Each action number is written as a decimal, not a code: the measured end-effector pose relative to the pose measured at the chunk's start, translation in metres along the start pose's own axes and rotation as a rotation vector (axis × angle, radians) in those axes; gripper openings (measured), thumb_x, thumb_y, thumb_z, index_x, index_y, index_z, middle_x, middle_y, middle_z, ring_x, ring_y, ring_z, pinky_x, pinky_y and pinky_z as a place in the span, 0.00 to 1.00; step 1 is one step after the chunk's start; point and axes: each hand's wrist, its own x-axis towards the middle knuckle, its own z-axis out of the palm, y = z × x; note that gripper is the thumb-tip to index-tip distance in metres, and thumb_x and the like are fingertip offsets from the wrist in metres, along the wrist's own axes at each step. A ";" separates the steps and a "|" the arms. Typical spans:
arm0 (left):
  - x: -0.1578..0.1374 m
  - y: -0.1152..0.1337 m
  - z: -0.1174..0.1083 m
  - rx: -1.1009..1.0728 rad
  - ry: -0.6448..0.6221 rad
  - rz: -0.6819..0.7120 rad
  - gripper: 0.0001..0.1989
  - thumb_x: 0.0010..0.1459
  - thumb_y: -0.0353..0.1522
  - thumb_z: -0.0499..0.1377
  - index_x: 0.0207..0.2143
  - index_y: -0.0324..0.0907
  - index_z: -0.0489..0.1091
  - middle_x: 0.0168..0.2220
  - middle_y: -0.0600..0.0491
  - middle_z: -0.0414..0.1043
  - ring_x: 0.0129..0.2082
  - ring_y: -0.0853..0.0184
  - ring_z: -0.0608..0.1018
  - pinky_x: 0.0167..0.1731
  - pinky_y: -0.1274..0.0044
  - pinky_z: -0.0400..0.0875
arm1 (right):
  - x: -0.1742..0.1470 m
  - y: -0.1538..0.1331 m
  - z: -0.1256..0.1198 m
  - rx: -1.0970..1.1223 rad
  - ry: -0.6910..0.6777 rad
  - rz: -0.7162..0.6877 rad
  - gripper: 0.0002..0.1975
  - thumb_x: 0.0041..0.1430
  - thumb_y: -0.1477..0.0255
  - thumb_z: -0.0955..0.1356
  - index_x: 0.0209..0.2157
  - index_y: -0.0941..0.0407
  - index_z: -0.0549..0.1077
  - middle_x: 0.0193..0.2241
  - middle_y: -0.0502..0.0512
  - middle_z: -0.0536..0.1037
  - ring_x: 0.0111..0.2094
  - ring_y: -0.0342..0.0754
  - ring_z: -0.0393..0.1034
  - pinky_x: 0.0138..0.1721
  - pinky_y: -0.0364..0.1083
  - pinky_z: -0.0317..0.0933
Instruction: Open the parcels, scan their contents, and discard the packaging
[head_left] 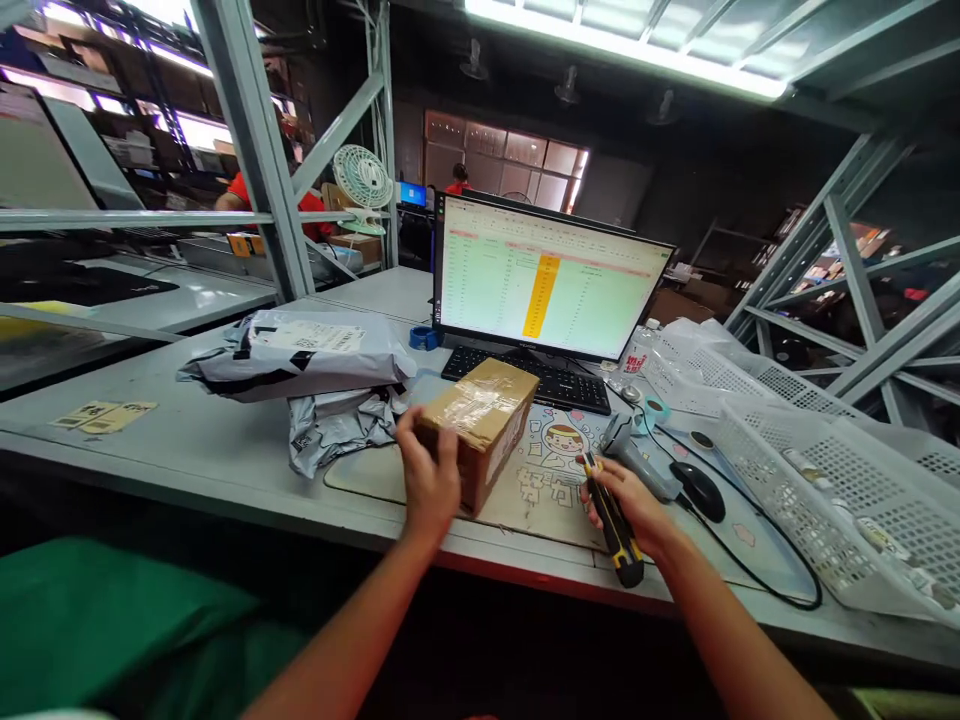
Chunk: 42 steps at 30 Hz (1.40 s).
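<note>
A taped brown cardboard box (495, 410) sits on the printed desk mat (547, 510) in front of the keyboard. My left hand (431, 475) grips its near left end, thumb on the near face and fingers round the side. To the right of the box, my right hand (622, 500) is closed round a black and yellow utility knife (611, 520). The knife slants, its butt end toward me and its tip pointing up toward the mat's drawing. Whether the blade is out is too small to tell.
Grey mailer parcels (315, 360) are stacked at the left. Behind the box stand a keyboard (570, 388) and a monitor (547, 275). A barcode scanner (637, 460), a mouse (699, 490), a cable and white plastic baskets (810, 500) line the right. Metal frame posts (255, 150) rise behind.
</note>
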 end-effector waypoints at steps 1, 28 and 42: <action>-0.028 0.002 -0.005 0.035 -0.072 0.052 0.31 0.70 0.42 0.57 0.70 0.44 0.55 0.68 0.37 0.63 0.68 0.49 0.68 0.68 0.55 0.63 | 0.002 0.008 -0.002 0.003 0.025 -0.009 0.28 0.54 0.55 0.78 0.48 0.55 0.69 0.29 0.51 0.79 0.21 0.45 0.72 0.19 0.41 0.67; 0.145 0.076 0.034 0.357 -1.276 0.186 0.41 0.38 0.45 0.78 0.58 0.51 0.77 0.50 0.46 0.83 0.45 0.51 0.83 0.41 0.74 0.72 | 0.067 -0.094 -0.016 -0.523 -0.189 0.003 0.21 0.67 0.49 0.70 0.33 0.52 0.72 0.19 0.49 0.70 0.16 0.43 0.64 0.13 0.41 0.61; 0.088 0.065 -0.012 0.690 -1.112 0.360 0.45 0.50 0.55 0.69 0.68 0.52 0.67 0.69 0.42 0.62 0.67 0.37 0.63 0.67 0.49 0.58 | 0.066 -0.094 -0.005 -0.455 -0.305 0.104 0.22 0.67 0.48 0.69 0.31 0.53 0.72 0.17 0.49 0.69 0.14 0.43 0.61 0.13 0.41 0.61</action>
